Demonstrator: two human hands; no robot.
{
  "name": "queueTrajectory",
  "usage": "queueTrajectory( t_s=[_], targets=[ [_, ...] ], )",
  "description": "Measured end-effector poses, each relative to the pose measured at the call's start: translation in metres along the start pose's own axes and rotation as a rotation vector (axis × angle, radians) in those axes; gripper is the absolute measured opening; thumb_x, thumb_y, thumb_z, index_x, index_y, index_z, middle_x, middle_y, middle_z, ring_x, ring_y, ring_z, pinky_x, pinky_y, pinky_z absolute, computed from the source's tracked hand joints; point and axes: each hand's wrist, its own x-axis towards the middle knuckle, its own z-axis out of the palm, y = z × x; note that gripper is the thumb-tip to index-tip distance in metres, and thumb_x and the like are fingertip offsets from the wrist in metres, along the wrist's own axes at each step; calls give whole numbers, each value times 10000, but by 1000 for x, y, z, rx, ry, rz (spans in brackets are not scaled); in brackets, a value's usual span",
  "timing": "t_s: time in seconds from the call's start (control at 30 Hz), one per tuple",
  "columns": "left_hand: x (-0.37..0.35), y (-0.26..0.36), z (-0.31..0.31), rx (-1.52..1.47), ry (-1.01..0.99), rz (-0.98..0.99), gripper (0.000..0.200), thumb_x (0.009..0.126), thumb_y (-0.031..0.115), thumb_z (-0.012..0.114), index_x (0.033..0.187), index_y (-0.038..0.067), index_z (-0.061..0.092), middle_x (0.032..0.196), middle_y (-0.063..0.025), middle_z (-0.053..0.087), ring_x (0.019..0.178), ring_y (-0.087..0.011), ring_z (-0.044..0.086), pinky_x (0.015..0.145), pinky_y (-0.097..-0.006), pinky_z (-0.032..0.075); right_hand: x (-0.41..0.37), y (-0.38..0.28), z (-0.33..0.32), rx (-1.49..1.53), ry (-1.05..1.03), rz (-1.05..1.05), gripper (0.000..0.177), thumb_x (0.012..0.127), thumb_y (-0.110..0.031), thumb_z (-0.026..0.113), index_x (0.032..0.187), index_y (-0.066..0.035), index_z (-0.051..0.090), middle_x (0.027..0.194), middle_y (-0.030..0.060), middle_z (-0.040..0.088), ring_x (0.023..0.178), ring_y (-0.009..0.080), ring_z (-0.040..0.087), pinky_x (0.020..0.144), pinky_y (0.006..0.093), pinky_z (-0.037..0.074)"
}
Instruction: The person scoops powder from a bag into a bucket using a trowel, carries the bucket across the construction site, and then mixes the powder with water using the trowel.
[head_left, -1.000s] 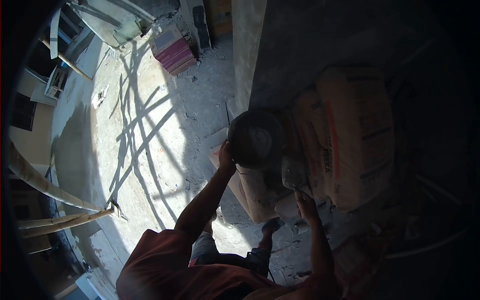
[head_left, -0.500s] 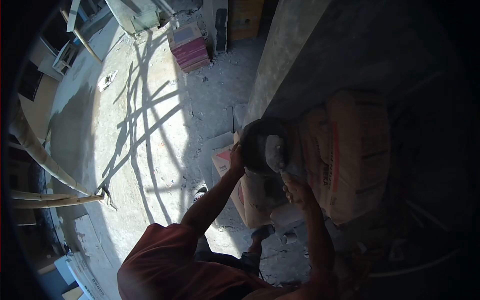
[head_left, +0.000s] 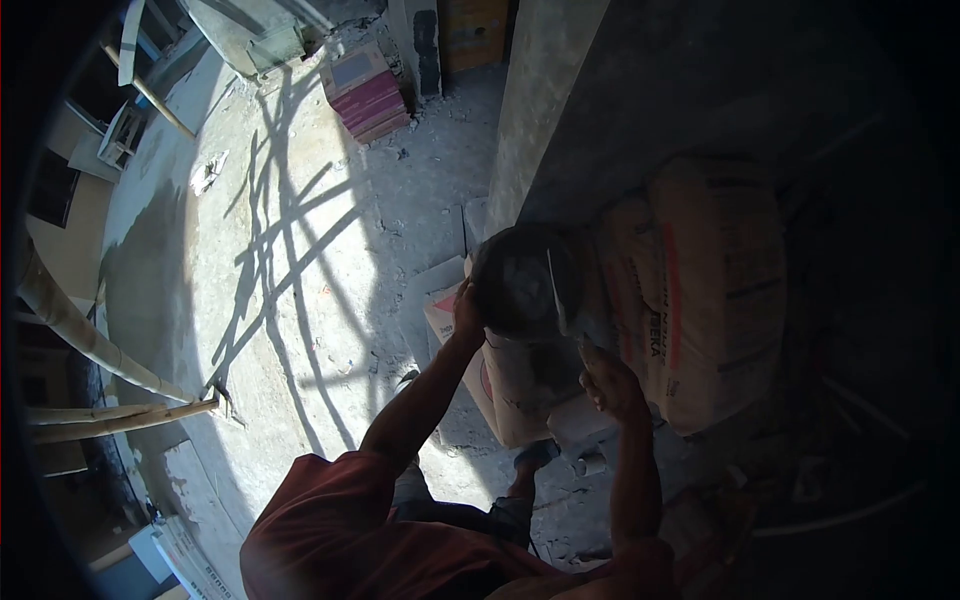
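Note:
A round dark bucket [head_left: 500, 300] rests against the stacked sacks, with greyish material [head_left: 524, 280] inside it. My left hand [head_left: 467, 312] grips the bucket's left rim, fingers wrapped round it. In my right hand [head_left: 612, 384], closed round its handle, is a trowel [head_left: 556, 290]. The trowel's blade is turned edge-on over the right part of the bucket. Whether the blade touches the material I cannot tell.
Filled paper sacks [head_left: 715, 300] are piled right of the bucket. A concrete pillar [head_left: 540, 100] rises behind it. Purple boxes [head_left: 368, 95] stand on the dusty floor [head_left: 330, 280]. Bamboo poles [head_left: 95, 330] lean at the left.
The trowel blade has turned from showing its flat face to edge-on. My right hand has shifted slightly right and down. The camera view has moved a little.

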Motion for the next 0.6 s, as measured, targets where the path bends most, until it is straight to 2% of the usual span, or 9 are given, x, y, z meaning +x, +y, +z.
queueTrajectory(
  t_s=[0.07,0.1,0.17,0.2,0.27,0.33,0.47,0.53,0.6],
  targets=[
    [-8,14,9,-7,1,-23,458,908,308,371,1283,47,406,1163,-92,528,1030,-199,517,787,-324,446,-37,-5,18,-512,378,-104,477,840,-286,531,1234,-41,423,789,106,570,490,130,544,412,265,462],
    [-15,23,15,-24,3,-31,435,914,242,363,1282,14,404,1183,-124,522,1055,-223,521,886,-326,423,-51,0,1,-496,392,-100,477,840,-286,531,1234,-41,423,789,106,570,490,130,544,412,265,462],
    [-21,31,22,7,33,-82,427,915,259,357,1269,28,417,1161,-111,531,1040,-214,527,854,-330,441,-68,13,-45,-921,648,-3,517,779,-251,576,1235,-62,423,828,155,596,528,234,588,473,356,492],
    [-20,31,24,32,66,-113,421,915,276,350,1255,41,431,1139,-98,540,1024,-205,533,821,-334,459,-63,19,-65,-911,653,-5,517,779,-251,576,1235,-62,423,828,155,596,528,234,588,473,356,492],
    [-19,28,19,62,63,-134,410,914,283,348,1243,56,441,1105,-81,545,1010,-195,535,790,-337,470,-47,42,-112,-1344,857,204,516,761,-228,570,1235,-89,420,924,213,602,699,349,620,621,437,503],
    [-15,25,17,95,53,-148,399,914,291,347,1230,72,450,1072,-65,550,996,-184,536,759,-340,481,-23,80,-199,-1846,781,50,456,800,-244,528,1222,-101,433,1031,251,572,897,397,581,777,471,466],
    [-17,32,21,155,23,-177,359,915,278,340,1199,99,469,1074,-53,525,1022,-182,507,760,-343,492,48,115,-266,-1805,821,275,354,831,-194,484,1155,-52,472,1069,211,569,967,388,556,821,491,438],
    [-16,28,19,222,3,-179,333,915,251,336,1172,100,485,1055,-50,526,1018,-179,512,769,-341,496,63,151,-287,-1899,929,-302,320,871,-215,428,1157,-81,480,1082,209,563,985,372,553,830,472,448],
    [-16,21,10,664,-156,161,277,889,149,390,1134,91,505,1037,-50,525,995,-169,526,755,-326,509,50,154,-271,-1902,849,-73,310,881,-214,409,1156,-90,485,1079,203,564,982,369,556,825,472,452]
  ],
)
